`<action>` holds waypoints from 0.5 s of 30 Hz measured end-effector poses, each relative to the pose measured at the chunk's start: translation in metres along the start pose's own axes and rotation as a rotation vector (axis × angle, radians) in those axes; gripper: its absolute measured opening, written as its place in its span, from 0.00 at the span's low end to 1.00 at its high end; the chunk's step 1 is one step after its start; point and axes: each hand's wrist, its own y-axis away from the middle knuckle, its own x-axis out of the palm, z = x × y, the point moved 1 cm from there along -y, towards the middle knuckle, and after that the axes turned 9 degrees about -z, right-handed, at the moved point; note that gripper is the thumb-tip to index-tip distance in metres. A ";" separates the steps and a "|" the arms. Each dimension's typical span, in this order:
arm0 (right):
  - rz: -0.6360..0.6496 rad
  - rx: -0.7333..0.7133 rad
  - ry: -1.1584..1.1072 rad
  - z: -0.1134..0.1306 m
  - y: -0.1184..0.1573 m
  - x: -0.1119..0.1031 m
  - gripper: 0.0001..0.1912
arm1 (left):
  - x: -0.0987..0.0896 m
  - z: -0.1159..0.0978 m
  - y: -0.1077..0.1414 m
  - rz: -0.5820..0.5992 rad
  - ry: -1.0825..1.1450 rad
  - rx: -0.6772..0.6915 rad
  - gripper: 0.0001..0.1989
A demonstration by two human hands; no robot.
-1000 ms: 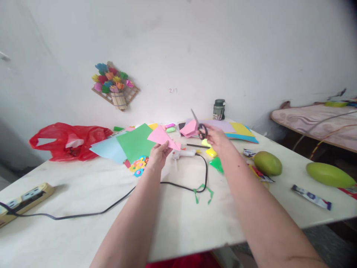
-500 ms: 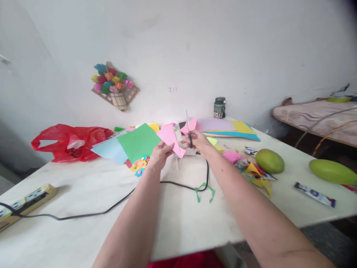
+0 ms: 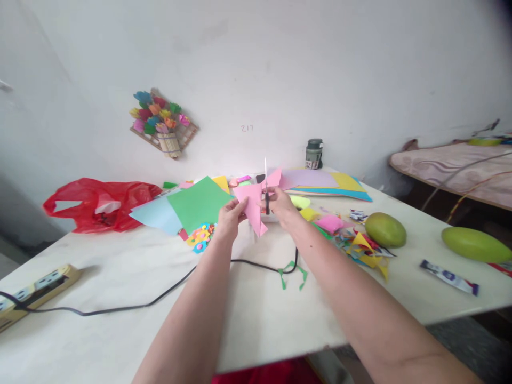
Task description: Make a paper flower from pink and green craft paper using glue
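Observation:
My left hand (image 3: 232, 213) pinches a folded piece of pink paper (image 3: 251, 200) by its left side, held up above the table. My right hand (image 3: 280, 204) grips scissors (image 3: 266, 194) with dark handles, their blades pointing up and away from me. The scissors are right beside the paper's right edge; whether the blades touch it I cannot tell. Behind them shows another pink paper piece (image 3: 274, 178). Left of my left hand lie a green sheet (image 3: 198, 202) and a light blue sheet (image 3: 156, 216), with foam flower shapes (image 3: 201, 237) in front.
A red plastic bag (image 3: 100, 205) is at the left, near a power strip (image 3: 44, 288) with a black cable (image 3: 148, 305). At the right are paper scraps (image 3: 366, 250), a green mango (image 3: 385, 230) and a tube (image 3: 448, 277). Coloured sheets (image 3: 332, 191) lie by the wall.
The pink paper in my left hand has moved right and turned more upright. The scissors have shifted slightly left and down, so paper and scissors are closer together.

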 end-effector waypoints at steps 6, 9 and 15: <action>0.065 0.018 -0.011 -0.005 0.001 0.005 0.24 | -0.003 0.002 -0.003 -0.107 0.058 -0.009 0.18; 0.064 0.033 -0.006 -0.004 0.002 0.004 0.24 | -0.002 0.000 -0.002 -0.130 0.044 -0.028 0.18; 0.043 0.058 0.048 0.000 0.005 0.004 0.25 | -0.003 -0.002 -0.002 -0.178 0.048 -0.013 0.19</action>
